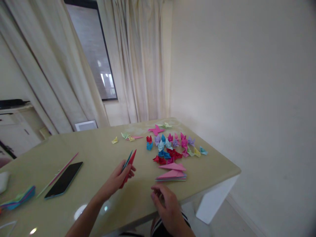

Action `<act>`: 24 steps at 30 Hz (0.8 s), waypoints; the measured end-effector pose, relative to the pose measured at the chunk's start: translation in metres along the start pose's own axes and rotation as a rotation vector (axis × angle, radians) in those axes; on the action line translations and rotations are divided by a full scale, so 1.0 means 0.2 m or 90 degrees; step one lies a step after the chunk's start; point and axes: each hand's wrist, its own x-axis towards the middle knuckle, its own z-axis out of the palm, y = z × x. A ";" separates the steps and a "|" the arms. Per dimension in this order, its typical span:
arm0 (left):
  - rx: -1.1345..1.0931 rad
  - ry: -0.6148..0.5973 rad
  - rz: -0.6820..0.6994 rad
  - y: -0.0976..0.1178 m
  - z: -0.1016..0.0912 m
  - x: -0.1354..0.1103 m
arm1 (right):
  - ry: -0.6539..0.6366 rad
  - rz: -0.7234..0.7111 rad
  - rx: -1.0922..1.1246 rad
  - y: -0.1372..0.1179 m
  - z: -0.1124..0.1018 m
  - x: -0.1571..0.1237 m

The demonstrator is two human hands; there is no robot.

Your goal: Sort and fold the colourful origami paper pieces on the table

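The left hand (123, 174) pinched a red folded paper (133, 158) and a teal one (128, 159) above the table (98, 148); too strong pressure could bend their thin points. The right hand (169, 201), half open and seemingly empty, might disturb the nearby pink-topped stack (171, 174) by brushing it.

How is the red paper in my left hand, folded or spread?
Folded: the red paper in your left hand shows as a narrow shape ending in a sharp point.
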 end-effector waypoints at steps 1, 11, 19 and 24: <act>-0.124 -0.011 -0.029 0.03 0.04 -0.07 | 0.002 0.015 0.034 -0.03 0.02 0.02; -0.446 -0.042 -0.174 0.10 0.25 -0.37 | -0.002 0.083 0.274 -0.15 0.25 0.23; -0.360 -0.073 -0.099 0.14 0.26 -0.36 | 0.035 0.053 0.192 -0.16 0.18 0.19; -0.406 -0.016 -0.082 0.09 0.34 -0.36 | 0.065 0.076 0.229 -0.14 0.17 0.11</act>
